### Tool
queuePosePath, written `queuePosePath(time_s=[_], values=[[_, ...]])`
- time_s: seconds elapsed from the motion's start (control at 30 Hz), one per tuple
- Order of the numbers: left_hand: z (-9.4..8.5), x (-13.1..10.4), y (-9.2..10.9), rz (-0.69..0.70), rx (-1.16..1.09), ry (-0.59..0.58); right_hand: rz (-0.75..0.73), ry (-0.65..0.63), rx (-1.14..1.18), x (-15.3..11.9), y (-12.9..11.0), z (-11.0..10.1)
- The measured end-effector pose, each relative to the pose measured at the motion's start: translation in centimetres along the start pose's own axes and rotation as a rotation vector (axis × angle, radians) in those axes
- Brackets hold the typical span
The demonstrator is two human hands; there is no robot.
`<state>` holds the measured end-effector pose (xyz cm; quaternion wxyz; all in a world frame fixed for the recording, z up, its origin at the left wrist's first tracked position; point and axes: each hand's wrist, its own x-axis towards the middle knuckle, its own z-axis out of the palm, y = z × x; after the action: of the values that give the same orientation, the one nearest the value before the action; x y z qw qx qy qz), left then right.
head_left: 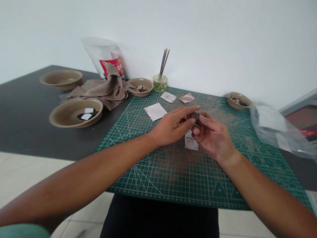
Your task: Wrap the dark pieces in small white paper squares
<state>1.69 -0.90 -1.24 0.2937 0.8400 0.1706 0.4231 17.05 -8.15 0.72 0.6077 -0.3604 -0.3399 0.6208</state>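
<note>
Left hand (173, 125) and right hand (213, 135) meet above green cutting mat (173, 172) on desk (22, 109); grip of both pinches small dark piece (195, 115) between fingertips; creased pale paper (191, 144) lies on mat just below hands; white square sheet (155, 111) near left hand; two smaller papers beyond; bowl with dark and white pieces (76, 113) at left

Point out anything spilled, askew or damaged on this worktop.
The green mat has reddish-brown smears, possibly dust or residue from the work. One far square looks similarly stained, unlike its whiter neighbours. The brown cloth lies crumpled by the clear container. I see nothing clearly broken.
</note>
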Motion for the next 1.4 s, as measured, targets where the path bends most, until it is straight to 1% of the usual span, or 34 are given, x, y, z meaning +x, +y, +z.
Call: queuePosePath(time_s=[0.13,0.33,0.53,0.73,0.93,1.07,1.2,1.4], values=[[0.03,0.1,-0.02,-0.018,0.013,-0.013,-0.014,0.007,0.003,0.24,-0.12,-0.26],[0.01,0.22,-0.2,-0.07,0.026,-0.034,0.004,-0.006,-0.022,0.71,-0.26,-0.91],[-0.06,0.21,-0.01,-0.056,0.032,-0.024,-0.009,-0.019,-0.027,0.47,-0.08,-0.74],[-0.19,0.19,0.18,-0.073,0.054,-0.046,0.014,-0.006,0.003,0.32,-0.13,-0.58],[-0.2,0.16,0.34,-0.068,0.059,-0.042,0.018,0.004,0.022,0.27,-0.07,-0.35],[-0.13,0.14,0.17,-0.054,0.045,-0.05,0.009,0.025,0.023,0.22,-0.08,-0.19],[-0.07,0.09,-0.01,-0.043,0.016,-0.037,0.0,0.018,0.039,0.17,-0.08,-0.23],[-0.23,0.23,-0.15,-0.034,-0.091,-0.029,-0.004,0.011,0.052,0.12,0.07,-0.25]])
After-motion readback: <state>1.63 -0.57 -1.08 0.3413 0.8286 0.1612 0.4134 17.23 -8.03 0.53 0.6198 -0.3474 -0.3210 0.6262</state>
